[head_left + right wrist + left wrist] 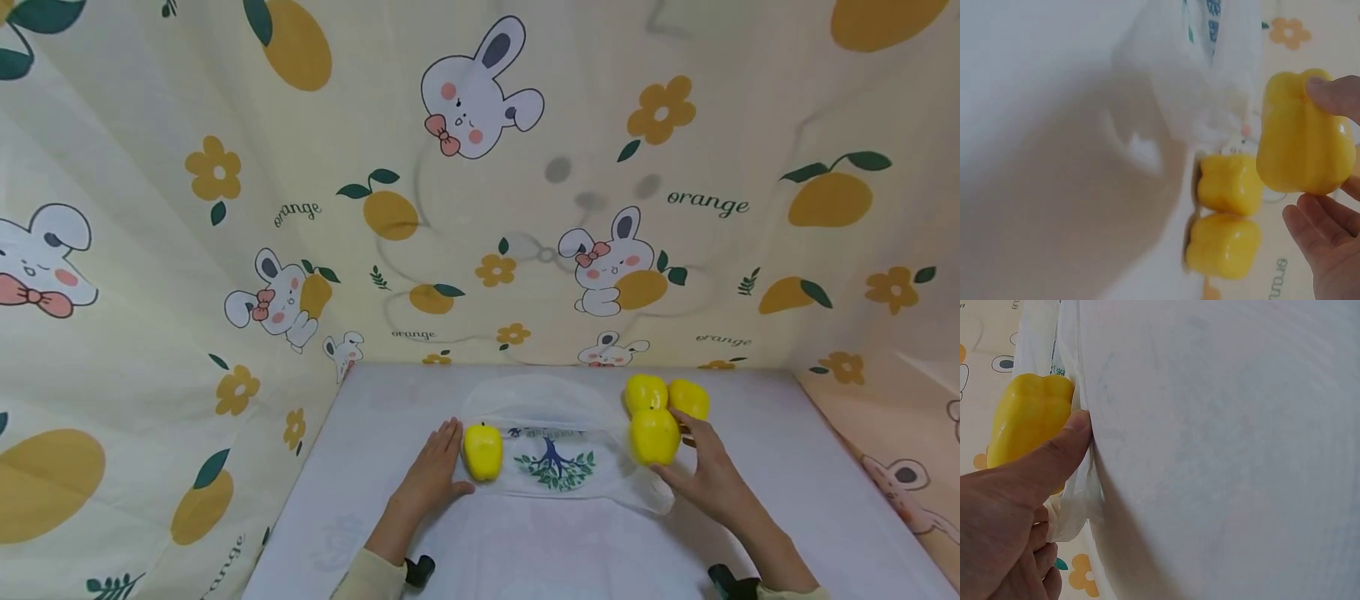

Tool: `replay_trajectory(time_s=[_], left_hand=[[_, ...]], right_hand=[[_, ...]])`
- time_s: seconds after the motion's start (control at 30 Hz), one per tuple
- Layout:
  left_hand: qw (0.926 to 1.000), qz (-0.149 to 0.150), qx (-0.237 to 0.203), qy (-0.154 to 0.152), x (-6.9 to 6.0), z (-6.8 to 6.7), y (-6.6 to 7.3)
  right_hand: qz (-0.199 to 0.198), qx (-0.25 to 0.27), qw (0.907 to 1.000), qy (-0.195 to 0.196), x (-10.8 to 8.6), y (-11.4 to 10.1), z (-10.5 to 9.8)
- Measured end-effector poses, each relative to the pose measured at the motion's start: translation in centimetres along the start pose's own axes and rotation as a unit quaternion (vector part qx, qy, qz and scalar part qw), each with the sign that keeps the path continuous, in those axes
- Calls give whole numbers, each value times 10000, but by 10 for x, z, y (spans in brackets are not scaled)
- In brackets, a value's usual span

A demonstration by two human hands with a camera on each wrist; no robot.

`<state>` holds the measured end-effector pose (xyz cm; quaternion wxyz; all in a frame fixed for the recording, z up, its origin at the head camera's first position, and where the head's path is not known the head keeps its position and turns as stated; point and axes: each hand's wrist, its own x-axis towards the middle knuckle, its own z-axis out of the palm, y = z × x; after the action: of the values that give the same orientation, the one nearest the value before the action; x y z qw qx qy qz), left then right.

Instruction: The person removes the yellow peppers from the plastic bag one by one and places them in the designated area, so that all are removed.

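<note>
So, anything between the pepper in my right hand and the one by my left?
Only the plastic bag lies between the held pepper and the left pepper; the two other peppers sit beyond, off that path.

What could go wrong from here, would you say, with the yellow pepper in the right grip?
The held pepper looks smooth and shiny, so it might slip from the right grip. The two peppers behind it sit close and could roll if bumped. The thin, crinkled bag may shift if the left grip nudges it.

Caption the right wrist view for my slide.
Right hand holds a yellow bell pepper; two others sit near a translucent bag.
</note>
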<state>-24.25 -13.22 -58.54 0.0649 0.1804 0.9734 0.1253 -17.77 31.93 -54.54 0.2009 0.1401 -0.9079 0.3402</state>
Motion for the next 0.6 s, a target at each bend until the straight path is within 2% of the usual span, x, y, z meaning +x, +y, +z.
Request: replay_trajectory(time_s=[0.23, 0.6], left_hand=[[10000, 25, 5, 55, 0, 1, -1], [10000, 36, 30, 69, 0, 1, 0]], right_hand=[[52, -77, 9999, 71, 0, 14, -16], [417, -316, 9986, 2, 0, 40, -38]])
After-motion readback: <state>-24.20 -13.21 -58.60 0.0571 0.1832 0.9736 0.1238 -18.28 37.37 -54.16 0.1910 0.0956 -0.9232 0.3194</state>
